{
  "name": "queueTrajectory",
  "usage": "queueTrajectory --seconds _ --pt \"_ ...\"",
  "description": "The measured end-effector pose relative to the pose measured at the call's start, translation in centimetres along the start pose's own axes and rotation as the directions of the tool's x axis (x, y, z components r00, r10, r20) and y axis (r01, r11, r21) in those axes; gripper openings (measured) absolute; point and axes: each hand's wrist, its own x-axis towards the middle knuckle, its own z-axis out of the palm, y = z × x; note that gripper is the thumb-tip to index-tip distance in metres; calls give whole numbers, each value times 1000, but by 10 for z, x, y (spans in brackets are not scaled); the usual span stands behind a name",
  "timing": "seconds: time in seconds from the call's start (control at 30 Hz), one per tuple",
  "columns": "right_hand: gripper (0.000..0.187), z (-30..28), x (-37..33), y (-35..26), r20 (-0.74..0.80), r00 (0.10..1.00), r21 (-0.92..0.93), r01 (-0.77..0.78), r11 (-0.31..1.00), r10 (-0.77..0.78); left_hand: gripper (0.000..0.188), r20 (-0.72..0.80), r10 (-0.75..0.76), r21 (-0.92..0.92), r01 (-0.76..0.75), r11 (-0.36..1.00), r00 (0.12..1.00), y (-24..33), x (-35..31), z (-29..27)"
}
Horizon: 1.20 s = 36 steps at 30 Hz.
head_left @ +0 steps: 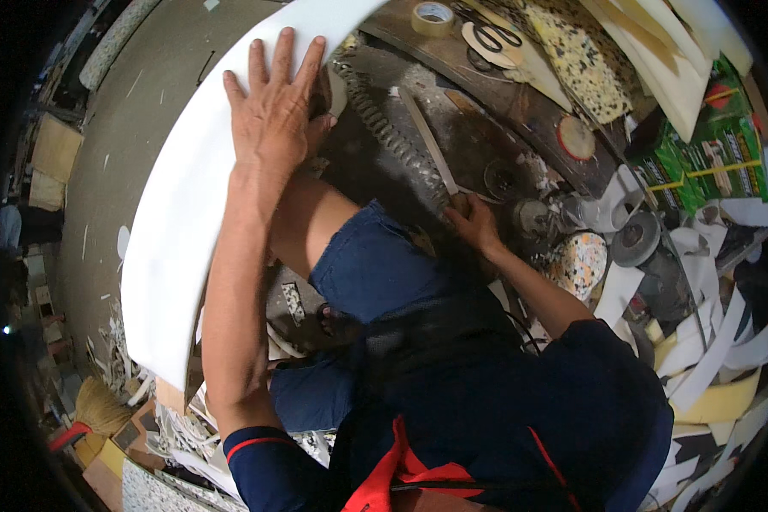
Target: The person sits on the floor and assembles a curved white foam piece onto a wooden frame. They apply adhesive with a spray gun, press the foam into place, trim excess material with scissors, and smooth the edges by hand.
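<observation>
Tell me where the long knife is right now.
The long knife lies up the middle of the head view, its handle in the right hand, beside the coil spring, right of the white foam sheet.

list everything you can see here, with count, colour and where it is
foam sheet: 1, white, long, curving down the left side, under the left hand
knife: 1, long pale blade, centre, on the dark workbench, handle in the right hand
workbench: 1, dark brown, upper centre
coil spring: 1, grey, left of the blade
tape roll: 1, tan, top centre
scissors: 1 pair, black handles, top, right of the tape
speckled foam block: 1, yellow and black, upper right
packages: green, right edge, count unclear
foam offcuts: many, white and yellow, lower right
broom: 1, straw with red handle, lower left
left hand: flat, fingers spread on the foam sheet
right hand: closed round the knife handle
</observation>
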Motion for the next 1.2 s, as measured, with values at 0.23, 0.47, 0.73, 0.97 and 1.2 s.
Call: queueTrajectory --seconds 0.23,0.47,0.73,0.97,1.2 --pt "55 -9 23 12 24 993 -111 -113 987 117 105 16 -9 56 8 998 1000 13 16 -5" --pt "37 31 156 26 38 999 -440 48 897 -35 113 -142 34 -509 -103 855 989 -6 -1 -13" --pt "32 -25 115 -133 -349 707 -201 584 786 -615 97 33 -366 -145 367 919 930 -71 -144 -27" --pt "70 28 42 -401 172 243 -321 930 179 -955 97 -9 -397 -377 364 852 918 -70 -152 -25" --pt "72 53 95 -407 342 513 -617 754 223 -787 91 133 -659 -178 671 719 741 -136 -251 -32"
